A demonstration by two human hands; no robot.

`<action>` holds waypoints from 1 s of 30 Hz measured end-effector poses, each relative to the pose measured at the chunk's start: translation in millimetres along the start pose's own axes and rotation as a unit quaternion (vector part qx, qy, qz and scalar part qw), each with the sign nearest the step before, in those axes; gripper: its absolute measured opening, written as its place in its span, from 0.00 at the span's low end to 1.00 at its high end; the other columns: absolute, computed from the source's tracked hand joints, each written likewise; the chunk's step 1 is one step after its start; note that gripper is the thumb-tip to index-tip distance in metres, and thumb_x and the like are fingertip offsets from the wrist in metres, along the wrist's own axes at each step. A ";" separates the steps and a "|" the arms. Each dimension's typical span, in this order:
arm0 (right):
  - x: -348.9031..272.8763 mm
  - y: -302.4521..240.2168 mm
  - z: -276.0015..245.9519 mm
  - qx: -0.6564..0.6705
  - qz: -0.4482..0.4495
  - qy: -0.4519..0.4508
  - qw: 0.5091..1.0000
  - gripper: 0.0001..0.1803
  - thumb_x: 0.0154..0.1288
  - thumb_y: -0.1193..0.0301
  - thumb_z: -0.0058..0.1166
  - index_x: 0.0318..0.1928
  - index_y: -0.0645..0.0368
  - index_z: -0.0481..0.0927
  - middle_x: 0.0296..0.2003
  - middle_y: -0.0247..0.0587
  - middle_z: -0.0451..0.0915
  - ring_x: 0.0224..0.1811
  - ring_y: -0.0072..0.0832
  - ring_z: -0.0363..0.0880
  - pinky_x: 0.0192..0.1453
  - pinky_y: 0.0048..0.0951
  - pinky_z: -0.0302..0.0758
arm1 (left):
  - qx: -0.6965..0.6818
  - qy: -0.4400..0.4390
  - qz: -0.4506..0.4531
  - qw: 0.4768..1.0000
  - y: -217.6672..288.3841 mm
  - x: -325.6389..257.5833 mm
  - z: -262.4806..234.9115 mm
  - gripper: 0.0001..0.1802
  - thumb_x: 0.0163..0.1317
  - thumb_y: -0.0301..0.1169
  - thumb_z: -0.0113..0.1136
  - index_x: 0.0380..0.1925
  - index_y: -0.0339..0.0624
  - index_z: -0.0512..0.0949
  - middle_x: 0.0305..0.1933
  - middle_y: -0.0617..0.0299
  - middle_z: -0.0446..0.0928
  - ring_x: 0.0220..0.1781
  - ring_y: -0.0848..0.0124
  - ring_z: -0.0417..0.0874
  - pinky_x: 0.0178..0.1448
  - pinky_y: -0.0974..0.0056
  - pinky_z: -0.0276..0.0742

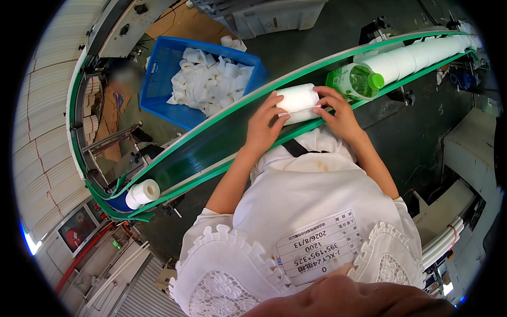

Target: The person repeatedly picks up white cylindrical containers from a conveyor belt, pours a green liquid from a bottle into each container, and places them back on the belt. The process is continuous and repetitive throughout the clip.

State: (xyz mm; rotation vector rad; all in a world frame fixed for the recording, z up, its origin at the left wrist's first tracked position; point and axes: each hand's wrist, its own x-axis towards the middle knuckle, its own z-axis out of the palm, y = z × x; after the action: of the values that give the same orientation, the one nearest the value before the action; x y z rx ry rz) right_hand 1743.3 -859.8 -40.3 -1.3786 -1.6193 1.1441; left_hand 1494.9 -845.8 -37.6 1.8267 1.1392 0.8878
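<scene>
A white paper roll (296, 99) lies sideways between my two hands over the green-edged conveyor (211, 136). My left hand (265, 120) grips its left end with curved fingers and thumb. At the other end my right hand (336, 112) holds it the same way. A loose flap of paper shows along the near side of the roll. Just beyond my right hand, a transparent green plastic bottle (359, 82) with a green cap rests on the conveyor. More white rolls (417, 59) lie end to end behind it, toward the far right.
Across the conveyor stands a blue crate (163, 79) heaped with loose white rolls and paper. Another white roll (142, 194) sits at the conveyor's left end. A grey bin (274, 18) stands at the back. Green side rails run along both conveyor edges.
</scene>
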 end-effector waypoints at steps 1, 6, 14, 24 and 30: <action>0.0 -0.9 0.6 0.006 0.007 0.002 1.000 0.07 0.61 0.78 0.63 0.38 0.65 0.78 0.61 0.45 0.74 0.56 0.34 0.77 0.55 0.30 0.77 | -0.002 0.007 -0.002 1.000 0.4 0.0 1.1 0.07 0.57 0.22 0.69 0.35 0.37 0.81 0.60 0.52 0.78 0.70 0.53 0.74 0.64 0.58 0.74; 0.8 -3.4 4.2 0.030 0.030 0.020 0.999 0.07 0.62 0.78 0.63 0.38 0.65 0.78 0.61 0.46 0.74 0.54 0.31 0.78 0.52 0.29 0.78 | -0.008 0.032 -0.025 0.999 0.5 -1.6 6.0 0.08 0.55 0.21 0.70 0.33 0.38 0.80 0.60 0.52 0.78 0.69 0.53 0.74 0.66 0.58 0.73; -4.3 2.7 -3.1 0.025 -0.017 -0.013 0.999 0.14 0.52 0.88 0.58 0.36 0.58 0.80 0.62 0.42 0.73 0.62 0.38 0.74 0.60 0.33 0.74 | -0.009 -0.038 -0.012 0.999 1.3 -3.1 -5.5 0.18 0.46 0.15 0.66 0.39 0.40 0.77 0.65 0.51 0.73 0.74 0.50 0.67 0.71 0.55 0.67; -3.3 -3.9 -5.2 0.020 0.008 -0.019 1.000 0.13 0.51 0.89 0.59 0.34 0.58 0.80 0.63 0.41 0.73 0.63 0.38 0.73 0.61 0.33 0.73 | 0.009 -0.023 0.008 1.000 3.3 -2.9 -3.6 0.30 0.44 0.16 0.67 0.51 0.42 0.74 0.63 0.51 0.74 0.71 0.49 0.70 0.71 0.53 0.67; -0.8 1.7 1.9 0.096 0.007 0.025 0.995 0.27 0.52 0.88 0.59 0.53 0.56 0.76 0.58 0.42 0.76 0.58 0.36 0.75 0.55 0.30 0.76 | 0.237 -0.038 0.147 0.960 17.8 13.5 7.5 0.32 0.40 0.23 0.70 0.53 0.49 0.81 0.50 0.57 0.76 0.55 0.54 0.77 0.61 0.54 0.71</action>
State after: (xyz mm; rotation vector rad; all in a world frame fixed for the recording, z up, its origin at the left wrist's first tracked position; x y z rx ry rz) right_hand 1742.3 -860.9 -42.5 -1.2858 -1.4271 1.2305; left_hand 1512.6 -840.3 -23.2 2.4504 1.1165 0.7376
